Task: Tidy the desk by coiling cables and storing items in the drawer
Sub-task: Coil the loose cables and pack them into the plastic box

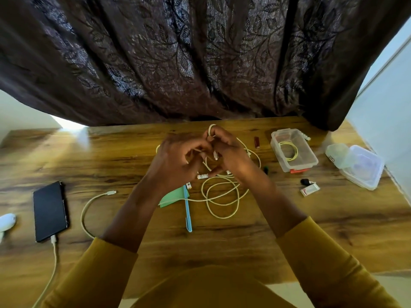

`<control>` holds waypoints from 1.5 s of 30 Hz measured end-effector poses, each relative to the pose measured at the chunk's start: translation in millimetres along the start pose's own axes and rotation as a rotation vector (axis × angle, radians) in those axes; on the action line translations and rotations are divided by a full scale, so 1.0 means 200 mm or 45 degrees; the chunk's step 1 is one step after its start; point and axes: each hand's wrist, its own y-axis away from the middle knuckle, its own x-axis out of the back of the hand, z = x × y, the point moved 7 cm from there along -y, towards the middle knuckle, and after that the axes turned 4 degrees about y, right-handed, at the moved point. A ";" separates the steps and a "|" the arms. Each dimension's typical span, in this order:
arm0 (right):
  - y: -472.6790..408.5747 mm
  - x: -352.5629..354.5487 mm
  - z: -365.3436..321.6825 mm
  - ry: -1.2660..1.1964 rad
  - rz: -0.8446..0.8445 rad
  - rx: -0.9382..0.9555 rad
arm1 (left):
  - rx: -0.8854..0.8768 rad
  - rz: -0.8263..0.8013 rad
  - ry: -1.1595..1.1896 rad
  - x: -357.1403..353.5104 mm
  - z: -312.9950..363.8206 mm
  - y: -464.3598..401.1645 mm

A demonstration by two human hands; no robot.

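The left hand point(178, 158) and right hand point(226, 152) meet above the middle of the wooden table point(289, 230), both with fingers curled round the thin cream-white cable point(220, 196), whose loose loops lie on the table just at their six o'clock. At three o'clock stands an open clear plastic box point(293, 150) holding a coiled cable; at eight o'clock lies a black phone point(50, 211).
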 end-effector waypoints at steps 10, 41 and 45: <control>0.01 -0.09 0.02 -0.236 -0.027 -0.023 | 0.090 -0.063 0.384 0.06 0.02 -0.05; -0.05 0.07 -0.16 -0.989 -0.273 0.286 | 0.269 -0.182 0.146 -0.23 -0.09 0.06; -0.09 0.09 -0.07 -0.232 -0.050 0.275 | 0.127 -0.149 0.011 -0.21 -0.01 0.02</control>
